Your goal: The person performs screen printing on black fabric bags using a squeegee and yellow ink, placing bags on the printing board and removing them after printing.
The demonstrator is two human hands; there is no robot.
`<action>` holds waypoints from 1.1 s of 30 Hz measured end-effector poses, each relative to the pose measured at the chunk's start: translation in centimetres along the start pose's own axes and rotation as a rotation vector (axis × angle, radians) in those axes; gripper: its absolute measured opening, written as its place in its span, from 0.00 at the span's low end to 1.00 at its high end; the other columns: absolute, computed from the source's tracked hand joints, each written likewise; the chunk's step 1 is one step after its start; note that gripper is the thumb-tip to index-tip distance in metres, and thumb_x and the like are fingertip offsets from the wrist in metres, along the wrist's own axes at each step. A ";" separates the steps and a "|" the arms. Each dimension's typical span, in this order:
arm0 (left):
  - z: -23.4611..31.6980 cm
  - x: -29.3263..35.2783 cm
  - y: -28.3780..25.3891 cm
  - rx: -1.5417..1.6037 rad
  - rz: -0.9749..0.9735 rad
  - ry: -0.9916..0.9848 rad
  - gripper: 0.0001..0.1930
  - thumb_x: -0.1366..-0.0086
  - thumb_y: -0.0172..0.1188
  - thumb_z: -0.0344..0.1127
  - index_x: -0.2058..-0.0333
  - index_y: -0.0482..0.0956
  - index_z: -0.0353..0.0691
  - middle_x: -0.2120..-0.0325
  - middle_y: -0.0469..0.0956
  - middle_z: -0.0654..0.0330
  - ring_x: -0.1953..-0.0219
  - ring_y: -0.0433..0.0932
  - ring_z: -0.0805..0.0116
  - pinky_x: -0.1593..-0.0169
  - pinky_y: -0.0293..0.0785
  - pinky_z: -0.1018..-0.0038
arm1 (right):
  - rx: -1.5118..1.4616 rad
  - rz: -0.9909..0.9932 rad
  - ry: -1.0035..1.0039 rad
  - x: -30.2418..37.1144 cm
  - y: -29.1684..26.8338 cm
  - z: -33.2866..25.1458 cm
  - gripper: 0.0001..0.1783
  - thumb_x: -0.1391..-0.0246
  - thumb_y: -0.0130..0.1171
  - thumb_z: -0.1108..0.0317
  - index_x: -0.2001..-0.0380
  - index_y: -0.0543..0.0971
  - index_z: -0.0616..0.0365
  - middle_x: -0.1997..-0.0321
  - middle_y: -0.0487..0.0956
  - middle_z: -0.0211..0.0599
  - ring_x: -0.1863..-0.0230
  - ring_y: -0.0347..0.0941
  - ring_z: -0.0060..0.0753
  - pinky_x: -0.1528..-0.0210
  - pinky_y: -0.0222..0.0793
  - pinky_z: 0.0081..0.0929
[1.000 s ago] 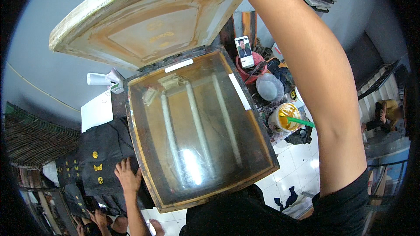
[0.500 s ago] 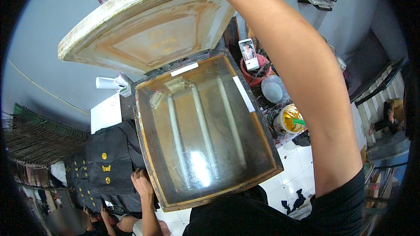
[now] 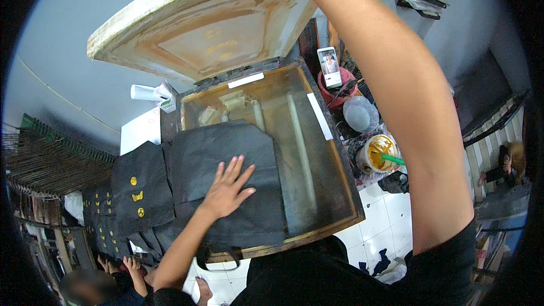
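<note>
Nearest the camera, the person's left hand (image 3: pixel 226 188) lay flat and open, fingers spread, pressing on a black fabric bag (image 3: pixel 224 184) without gripping it. The bag was spread over the left part of a glass-topped exposure box with a wooden frame (image 3: pixel 331 190), its dark handle loop hanging off the near edge. Under the bare glass to the right, pale tube lamps (image 3: pixel 300 147) showed inside the box.

Just left of the box sat a pile of black fabric pieces printed with small yellow marks (image 3: pixel 139 190), and lower left another person's hand (image 3: pixel 133 264) rested near that pile.

On the right, beside the frame, stood a round tub of yellow ink with a green stick in it (image 3: pixel 378 153), then a clear plastic lid (image 3: pixel 360 114), and farther back a phone propped upright (image 3: pixel 329 66).

Farthest up, the right arm reached overhead to a cream, paint-stained hinged lid (image 3: pixel 198 28) held raised above the box. The right hand itself was cut off at the top edge, so its grip cannot be told.

The risk, as I judge it: if the raised lid slipped, it would drop onto the flat left hand; and the bag, lying partly off the glass, could shift or crease under an uneven press.
</note>
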State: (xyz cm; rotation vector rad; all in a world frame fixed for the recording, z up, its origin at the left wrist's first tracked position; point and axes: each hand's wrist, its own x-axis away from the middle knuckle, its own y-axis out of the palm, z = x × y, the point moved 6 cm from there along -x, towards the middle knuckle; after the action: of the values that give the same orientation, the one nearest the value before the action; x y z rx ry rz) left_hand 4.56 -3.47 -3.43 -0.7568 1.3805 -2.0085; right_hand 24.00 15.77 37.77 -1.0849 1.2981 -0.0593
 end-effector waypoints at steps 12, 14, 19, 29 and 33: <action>0.8 -17.2 -1.2 0.093 0.466 -0.174 0.40 0.33 0.59 0.58 0.31 0.64 0.37 0.27 0.53 0.38 0.25 0.50 0.40 0.25 0.43 0.43 | 0.010 0.016 -0.029 0.7 1.2 -0.1 0.17 0.52 0.57 0.67 0.64 0.86 0.68 0.58 0.83 0.65 0.53 0.81 0.62 0.47 0.76 0.48; -0.4 -19.4 -0.9 0.022 0.340 -0.387 0.50 0.38 0.59 0.70 0.28 0.60 0.39 0.25 0.45 0.39 0.22 0.41 0.40 0.26 0.38 0.38 | 0.002 0.009 -0.010 0.9 0.9 -0.1 0.17 0.51 0.57 0.67 0.65 0.86 0.68 0.58 0.83 0.65 0.53 0.81 0.62 0.47 0.76 0.47; -1.8 -25.2 -0.8 0.078 0.227 -0.493 0.66 0.51 0.60 0.82 0.25 0.52 0.40 0.23 0.39 0.42 0.21 0.33 0.43 0.26 0.30 0.36 | -0.046 -0.018 0.044 1.1 0.4 0.3 0.16 0.50 0.57 0.67 0.66 0.86 0.69 0.58 0.83 0.66 0.53 0.81 0.63 0.48 0.76 0.47; -2.3 -27.6 -2.2 0.149 0.090 -0.633 0.70 0.58 0.66 0.82 0.25 0.50 0.45 0.24 0.35 0.34 0.23 0.27 0.32 0.29 0.31 0.28 | -0.061 0.018 -0.013 0.9 0.6 0.4 0.16 0.49 0.58 0.66 0.66 0.87 0.68 0.58 0.83 0.65 0.52 0.81 0.62 0.48 0.76 0.47; -2.7 -28.1 -2.3 0.146 0.070 -0.638 0.71 0.61 0.68 0.81 0.25 0.50 0.46 0.25 0.35 0.34 0.23 0.28 0.31 0.30 0.33 0.26 | -0.057 -0.005 0.008 0.7 0.5 0.3 0.16 0.48 0.58 0.65 0.64 0.87 0.67 0.56 0.83 0.63 0.51 0.81 0.61 0.47 0.76 0.45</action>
State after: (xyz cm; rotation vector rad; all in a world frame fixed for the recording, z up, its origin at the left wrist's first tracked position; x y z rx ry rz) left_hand 21.12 19.44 -5.67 -1.1347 0.8643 -1.5858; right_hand 24.23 15.84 36.85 -1.1377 1.3106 -0.0306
